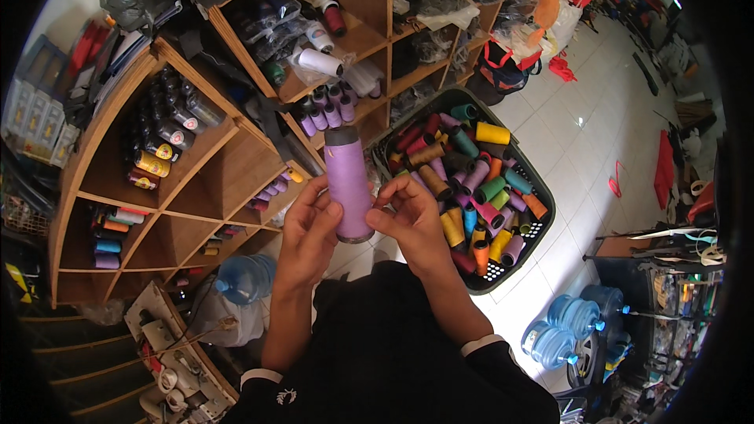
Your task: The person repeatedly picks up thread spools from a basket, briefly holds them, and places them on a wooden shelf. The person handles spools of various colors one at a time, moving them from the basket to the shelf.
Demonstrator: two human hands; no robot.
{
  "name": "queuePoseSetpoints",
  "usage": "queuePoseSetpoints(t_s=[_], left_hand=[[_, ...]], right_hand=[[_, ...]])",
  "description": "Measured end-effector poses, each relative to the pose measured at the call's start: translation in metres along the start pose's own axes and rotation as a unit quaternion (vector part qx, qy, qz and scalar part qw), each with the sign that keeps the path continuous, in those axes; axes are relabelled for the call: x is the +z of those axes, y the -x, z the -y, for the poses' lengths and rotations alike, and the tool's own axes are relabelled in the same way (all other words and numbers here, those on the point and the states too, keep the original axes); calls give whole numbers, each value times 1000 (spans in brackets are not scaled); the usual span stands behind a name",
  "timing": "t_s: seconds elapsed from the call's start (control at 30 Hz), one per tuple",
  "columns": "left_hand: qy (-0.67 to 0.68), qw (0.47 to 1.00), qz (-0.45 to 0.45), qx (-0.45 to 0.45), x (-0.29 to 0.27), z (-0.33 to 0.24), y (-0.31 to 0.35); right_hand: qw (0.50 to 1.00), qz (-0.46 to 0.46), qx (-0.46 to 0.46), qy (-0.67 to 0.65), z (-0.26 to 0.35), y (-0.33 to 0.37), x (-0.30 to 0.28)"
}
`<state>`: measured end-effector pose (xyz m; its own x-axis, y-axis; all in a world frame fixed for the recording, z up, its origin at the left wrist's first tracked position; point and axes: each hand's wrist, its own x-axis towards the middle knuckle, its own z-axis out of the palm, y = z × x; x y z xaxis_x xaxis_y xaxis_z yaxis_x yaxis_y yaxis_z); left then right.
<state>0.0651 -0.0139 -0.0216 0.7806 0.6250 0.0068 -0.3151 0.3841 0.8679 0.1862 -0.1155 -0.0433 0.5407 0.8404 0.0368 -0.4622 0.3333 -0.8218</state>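
A tall lilac thread spool (349, 188) stands nearly upright in front of my chest, its dark core showing at the top end. My left hand (305, 239) grips its lower left side, thumb across the front. On the other side, my right hand (412, 228) has thumb and fingertips pinched together against the spool's lower right edge. Whatever lies in that pinch is too small to make out. Just beyond the spool, several smaller purple spools (328, 112) sit in a wooden cubby. To the right, a dark basket (536, 229) holds many spools of mixed colours.
Wooden cubby shelves (212, 169) with more spools rise ahead and to the left. A blue water jug (245, 276) stands at the left, near a machine on a table (161, 338). More water jugs (550, 343) are at the lower right; bags (510, 63) lie beyond the basket.
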Motion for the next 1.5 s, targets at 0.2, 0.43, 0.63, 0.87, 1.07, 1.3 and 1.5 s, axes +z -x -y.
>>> queuePoseSetpoints(t_s=[0.2, 0.43, 0.63, 0.87, 1.07, 1.3, 1.5], left_hand=[[-17, 999, 8, 29, -5, -1, 1], [-140, 984, -48, 95, 11, -7, 0], [-230, 961, -83, 134, 17, -7, 2], [-214, 967, -92, 107, 10, -3, -1], [-107, 990, -82, 49, -8, 2, 2], [-45, 997, -68, 7, -19, 11, -1], [-12, 997, -78, -11, -25, 18, -3]], right_hand=[[992, -78, -73, 60, -4, -8, -11], [874, -70, -308, 369, 39, -18, 20], [829, -91, -369, 412, 34, -28, 30], [907, -105, -305, 271, 31, -34, 18], [909, -199, -156, 331, 24, -34, -84], [789, -391, -58, 470, -41, -20, -286], [861, -324, -88, 383, 2, -7, -188]])
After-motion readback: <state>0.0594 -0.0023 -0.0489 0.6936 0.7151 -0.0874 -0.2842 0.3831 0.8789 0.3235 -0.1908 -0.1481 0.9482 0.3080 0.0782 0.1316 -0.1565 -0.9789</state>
